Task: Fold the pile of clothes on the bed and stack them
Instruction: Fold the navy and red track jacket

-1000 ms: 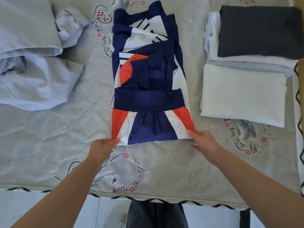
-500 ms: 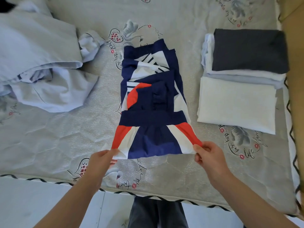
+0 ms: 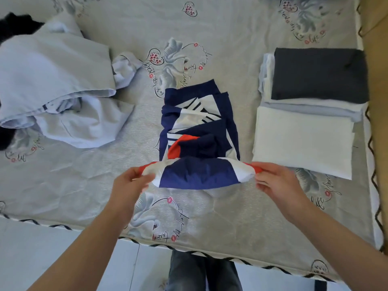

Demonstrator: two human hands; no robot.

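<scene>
A navy, white and red garment (image 3: 199, 131) lies folded lengthwise in the middle of the bed. Its near end is lifted off the mattress and curls back over the rest. My left hand (image 3: 130, 183) pinches the near left corner and my right hand (image 3: 275, 181) pinches the near right corner. To the right lies a folded white cloth (image 3: 302, 141), and behind it a stack with a dark grey folded piece (image 3: 319, 76) on top. A loose pile of pale blue clothes (image 3: 54, 89) sits at the left.
The grey printed mattress (image 3: 210, 217) ends at a zigzag-trimmed front edge close to my legs. A wooden bed frame (image 3: 375, 80) runs along the right side. Something black (image 3: 14, 26) shows at the far left behind the pile.
Both hands have lifted the garment's near end off the mattress and carried it away from me, over the rest of the garment. The camera view has shifted towards the bed's far side.
</scene>
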